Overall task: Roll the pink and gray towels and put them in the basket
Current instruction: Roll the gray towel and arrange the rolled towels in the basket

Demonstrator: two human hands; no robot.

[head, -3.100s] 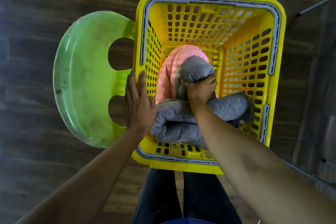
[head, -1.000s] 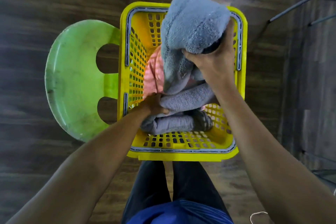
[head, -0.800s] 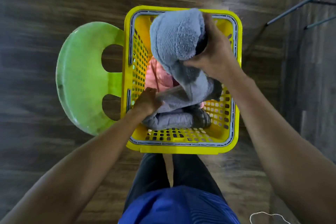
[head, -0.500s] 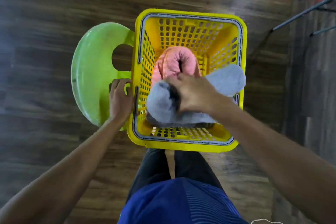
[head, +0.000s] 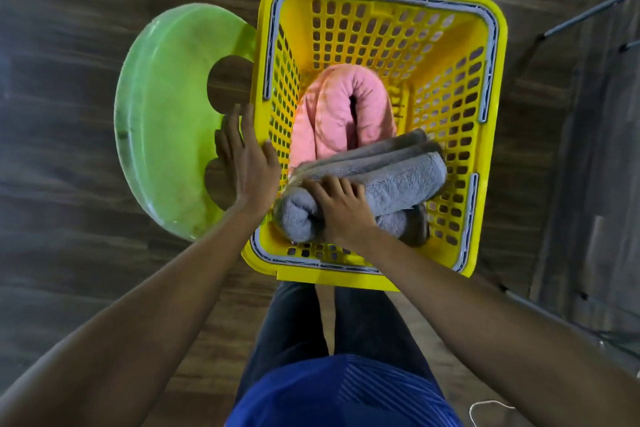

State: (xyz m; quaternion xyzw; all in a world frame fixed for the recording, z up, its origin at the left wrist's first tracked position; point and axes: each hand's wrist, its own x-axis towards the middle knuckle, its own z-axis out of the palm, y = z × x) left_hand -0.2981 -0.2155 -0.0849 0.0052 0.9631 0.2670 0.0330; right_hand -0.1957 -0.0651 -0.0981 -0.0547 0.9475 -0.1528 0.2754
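Note:
A yellow perforated basket (head: 381, 42) stands on the floor in front of me. A rolled pink towel (head: 341, 113) leans upright in its middle. A rolled gray towel (head: 398, 182) lies across the near part of the basket, on top of another gray towel (head: 403, 222). My right hand (head: 341, 208) lies over the left part of the top gray roll, fingers curled on it. My left hand (head: 247, 161) is flat with straight fingers against the basket's left rim, outside it.
A green plastic stool (head: 166, 121) with two cut-outs stands just left of the basket, touching it. Dark wood floor lies all around. Thin metal bars (head: 588, 15) run along the right side. My legs (head: 332, 322) are right below the basket.
My right hand has lowered the gray roll from above the rim down into the basket across the other gray towel. My left hand moved from inside the basket to its left rim.

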